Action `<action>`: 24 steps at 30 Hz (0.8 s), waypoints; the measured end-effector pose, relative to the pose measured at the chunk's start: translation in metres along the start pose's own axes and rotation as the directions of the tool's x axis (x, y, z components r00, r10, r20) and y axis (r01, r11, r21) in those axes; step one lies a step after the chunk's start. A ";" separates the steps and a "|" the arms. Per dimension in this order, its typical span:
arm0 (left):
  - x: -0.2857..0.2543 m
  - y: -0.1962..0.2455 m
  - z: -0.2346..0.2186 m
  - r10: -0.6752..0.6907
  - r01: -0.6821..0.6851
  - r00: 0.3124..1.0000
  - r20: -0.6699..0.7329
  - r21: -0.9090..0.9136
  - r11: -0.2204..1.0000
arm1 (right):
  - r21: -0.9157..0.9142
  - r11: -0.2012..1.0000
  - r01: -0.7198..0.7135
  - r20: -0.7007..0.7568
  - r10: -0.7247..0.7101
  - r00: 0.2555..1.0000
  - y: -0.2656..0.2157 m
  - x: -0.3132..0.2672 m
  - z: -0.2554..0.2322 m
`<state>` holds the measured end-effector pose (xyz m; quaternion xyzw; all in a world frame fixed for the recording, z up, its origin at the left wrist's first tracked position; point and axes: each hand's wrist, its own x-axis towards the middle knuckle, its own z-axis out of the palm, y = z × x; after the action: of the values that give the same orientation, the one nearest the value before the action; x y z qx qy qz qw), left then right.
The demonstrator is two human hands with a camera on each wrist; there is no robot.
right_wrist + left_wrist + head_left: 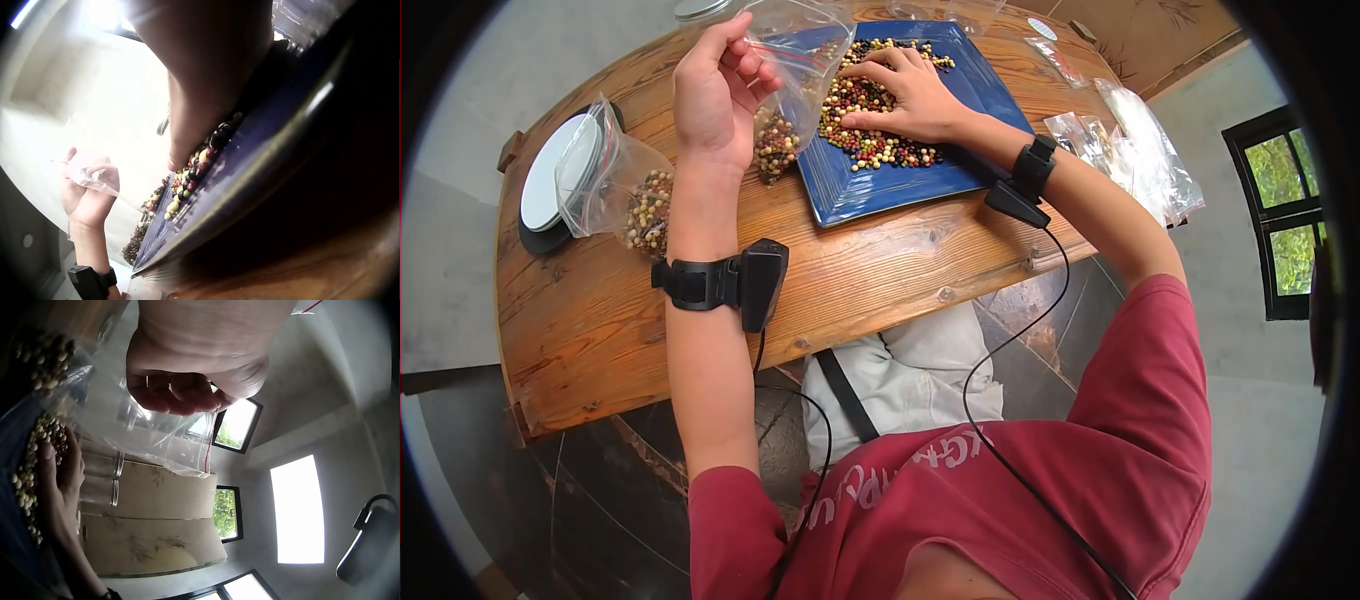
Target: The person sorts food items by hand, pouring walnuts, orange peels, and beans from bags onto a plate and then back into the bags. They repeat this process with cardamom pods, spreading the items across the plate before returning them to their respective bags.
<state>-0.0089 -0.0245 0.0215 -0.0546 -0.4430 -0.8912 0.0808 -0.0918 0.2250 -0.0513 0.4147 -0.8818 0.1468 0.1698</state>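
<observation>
My left hand is raised at the table's far left side and holds a clear zip bag by its red-striped top, fingers curled at the edge. Small round pieces in mixed colours fill the bag's lower corner, beside a square blue plate. A spread heap of round bean-like pieces, black, red, cream and yellow, lies on that plate. Over the heap rests my right hand, palm down with fingers spread. In the right wrist view its thumb side meets the pieces, and its fingertips are hidden.
Another clear bag of mixed pieces stands at the left, overlapping a round white disc on a dark base. Clear plastic bags lie at the right edge of the wooden table. Glass jars stand beyond the plate.
</observation>
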 end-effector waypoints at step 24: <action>-0.002 -0.018 0.012 -0.106 0.034 0.978 0.178 0.367 0.930 | 0.400 0.864 -0.305 -0.045 0.351 0.935 -0.010 0.007 -0.023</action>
<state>-0.0098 -0.0039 0.0147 -0.1096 -0.6067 -0.7872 0.0138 -0.0844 0.2233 -0.0269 0.2747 -0.8815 0.3685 0.1083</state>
